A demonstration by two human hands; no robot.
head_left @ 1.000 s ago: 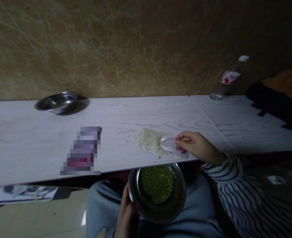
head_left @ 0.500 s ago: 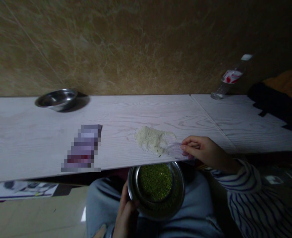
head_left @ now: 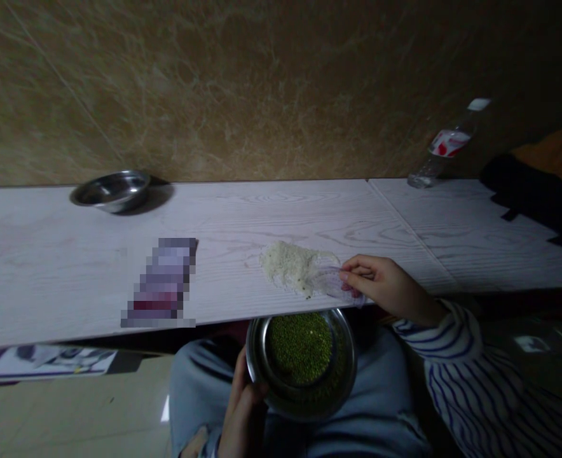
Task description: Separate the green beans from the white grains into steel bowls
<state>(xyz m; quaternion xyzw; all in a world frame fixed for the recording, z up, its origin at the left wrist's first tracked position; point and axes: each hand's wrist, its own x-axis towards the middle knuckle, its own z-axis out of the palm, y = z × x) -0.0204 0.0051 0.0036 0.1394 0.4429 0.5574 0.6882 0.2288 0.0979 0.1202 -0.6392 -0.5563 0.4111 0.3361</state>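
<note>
My left hand (head_left: 243,407) is closed on the left rim of a metal bowl (head_left: 350,375), which is at my lap just below the counter's front edge. Green mung beans (head_left: 300,350) lie in this bowl. My right hand (head_left: 381,283) pinches a clear, purple-tinted plastic protractor (head_left: 328,280) by its right side, low over the counter. The protractor's left edge meets a spread heap of white rice (head_left: 288,264). A few dark specks, perhaps beans, show at the heap's front.
A second metal bowl (head_left: 114,200) sits tilted-looking at the back left, by the wall. A blurred-out flat item (head_left: 161,283) lies left of the rice. At the back right stand a plastic bottle (head_left: 445,146) and a dark and orange cloth item (head_left: 538,184). The counter's front edge (head_left: 224,323) overhangs my knees.
My right hand has moved slightly left with the protractor, closer into the rice heap. The left hand and its bowl have stayed in place.
</note>
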